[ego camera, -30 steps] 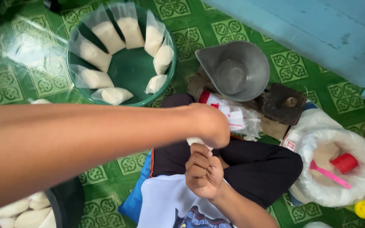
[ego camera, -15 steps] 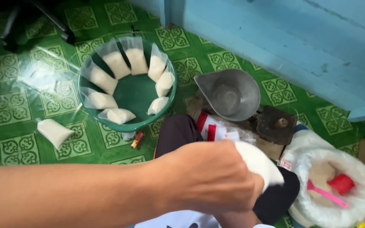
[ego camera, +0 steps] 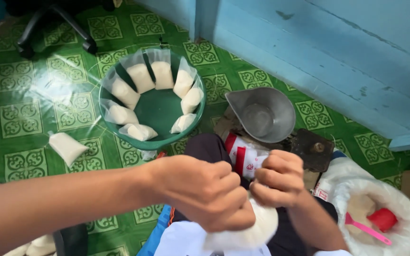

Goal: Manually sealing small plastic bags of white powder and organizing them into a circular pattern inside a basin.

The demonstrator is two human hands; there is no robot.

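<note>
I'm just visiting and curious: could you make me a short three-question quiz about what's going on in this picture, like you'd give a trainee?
1. True or false: the green basin holds filled clear bags leaning around its inner wall.
2. What do the left hand and right hand hold between them?
A. a metal scoop
B. a white filled bag
C. a pink spoon
3. Where does the single filled bag outside the basin lie?

Key
1. True.
2. B. Both hands close around its top, above the lap.
3. On the green patterned floor, left of the basin and apart from it.
</note>
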